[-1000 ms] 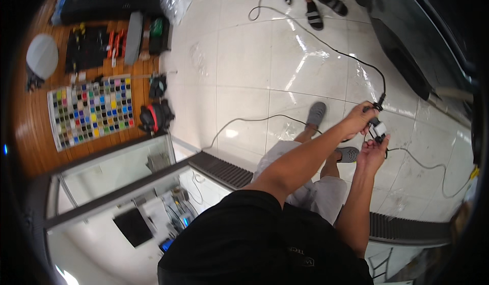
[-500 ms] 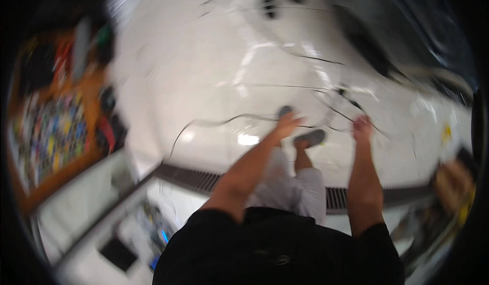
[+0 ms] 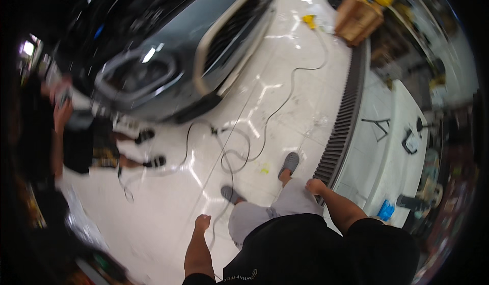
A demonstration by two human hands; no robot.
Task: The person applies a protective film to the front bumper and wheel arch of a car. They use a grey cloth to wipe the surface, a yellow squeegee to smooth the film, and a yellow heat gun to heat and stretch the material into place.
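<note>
Left hand [image 3: 202, 222] hangs near a dark cord [image 3: 214, 228]; right hand [image 3: 316, 186] is beside pale shorts [image 3: 296, 202]. Whether either grip is apart or together, I cannot tell.

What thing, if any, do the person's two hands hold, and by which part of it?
Nothing appears to be held: no thing shows in the left hand or in the right hand.

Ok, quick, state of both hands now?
Left hand: looks curled, nothing visible in it; open or closed cannot be told.
Right hand: looks curled beside the light grey cloth shorts, nothing visible in it; closed or not, unclear.
</note>
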